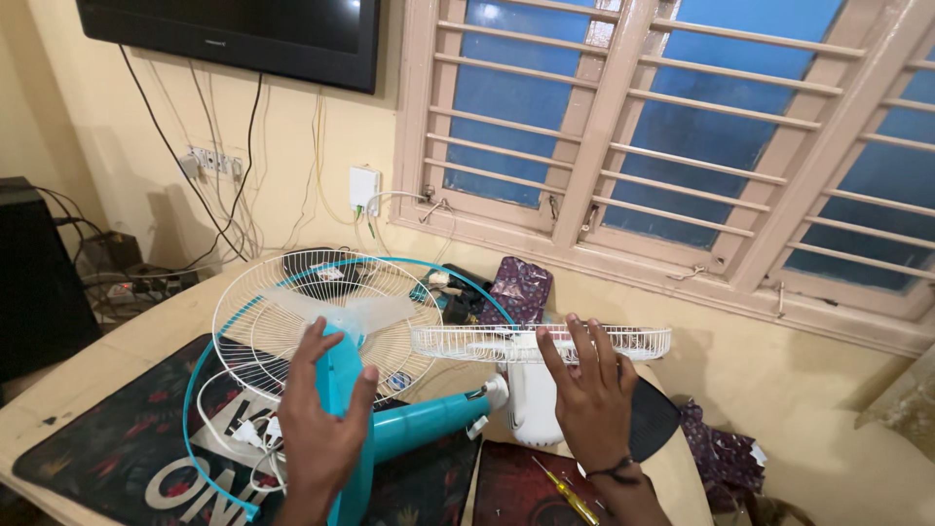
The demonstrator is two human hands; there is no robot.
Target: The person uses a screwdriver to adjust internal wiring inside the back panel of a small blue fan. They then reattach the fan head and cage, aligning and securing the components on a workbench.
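my left hand point(321, 429) is wrapped around the teal motor housing point(339, 375) of a table fan, fingers curled over its top and thumb on the near side, so it is closed on that housing. the teal neck point(429, 421) of the fan runs off to the right of that hand toward a white base point(534, 404), which sits just below my right hand's fingertips. beyond my left hand, on the far side of the housing, the white rear wire guard point(292, 297) stands roughly upright with the pale translucent blades point(365, 314) in front of it, and a thin teal rim ring point(200, 429) loops down past my left wrist and back up over the guard.

my right hand point(589, 404) is raised with the fingers spread and pointing up; its fingertips touch the near edge of the white front wire guard point(623, 343), which lies nearly flat, seen edge-on, level with my fingertips. the hand is open, steadying the guard rather than wrapped round it. a dark band sits on that wrist.

just below my right wrist lies a yellow-handled screwdriver point(565, 492) on a dark red mat point(511, 487). under my left hand is a black patterned mat point(117, 438). to the right of my right hand sits a dark flat object point(654, 417). beyond my right fingertips is a patterned purple bundle point(519, 289), by the wall under the window point(682, 146).
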